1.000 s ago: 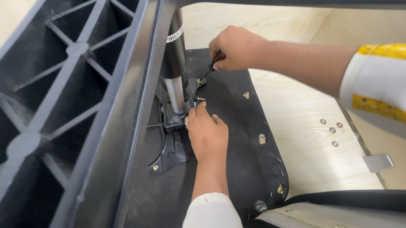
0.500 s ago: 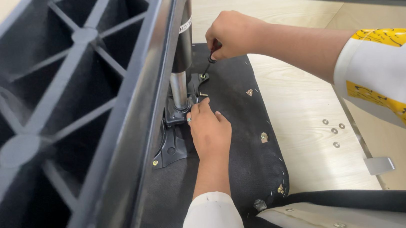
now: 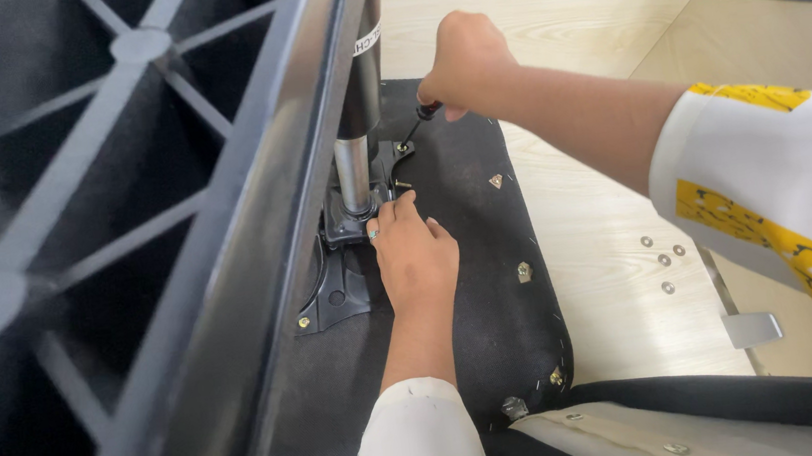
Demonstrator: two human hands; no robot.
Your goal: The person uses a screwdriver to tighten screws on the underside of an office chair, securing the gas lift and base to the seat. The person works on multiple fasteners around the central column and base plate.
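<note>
We are working on the underside of an office chair seat (image 3: pixel 472 281), its black fabric base turned up and lying on a pale wooden worktop (image 3: pixel 598 238). Our right hand (image 3: pixel 465 61) is closed in a fist around the dark handle of a screwdriver (image 3: pixel 414 129), whose shaft slants down toward the metal mounting plate (image 3: pixel 339 283) at the foot of the gas-lift column (image 3: pixel 356 153). Our left hand (image 3: pixel 413 257) rests on the seat just beside that plate, its fingers (image 3: pixel 387 215) bent and pressed against the plate's edge near the screwdriver tip; whether they pinch a screw there we cannot tell.

We judge the plate to be partly fastened: one brass-coloured screw head (image 3: pixel 304 322) shows at its near corner, while the driver is busy at the far one. The other corners are hidden by the column and the black plastic star base (image 3: pixel 120 188) looming at the left. Several threaded inserts (image 3: pixel 523 271) along the seat's right edge stand empty, and a few loose washers (image 3: pixel 664 259) lie well apart on the worktop, so more fittings seem to remain.
</note>
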